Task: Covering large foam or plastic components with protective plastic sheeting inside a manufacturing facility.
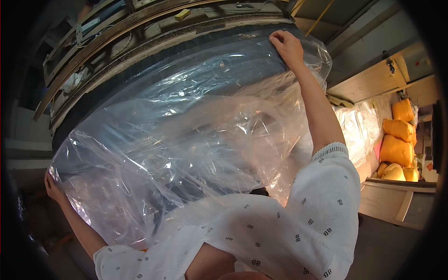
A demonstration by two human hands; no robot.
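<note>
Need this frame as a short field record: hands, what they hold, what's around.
left hand: grips the lower left edge of the clear plastic sheet
right hand: raised, grips the sheet's upper right edge
sheet: crinkled, transparent, stretched wide between both hands
behind sheet: large dark rounded surface, with a framed panel above it
clothing: white patterned sleeves
right side: orange sacks stacked beside a wooden board
</note>
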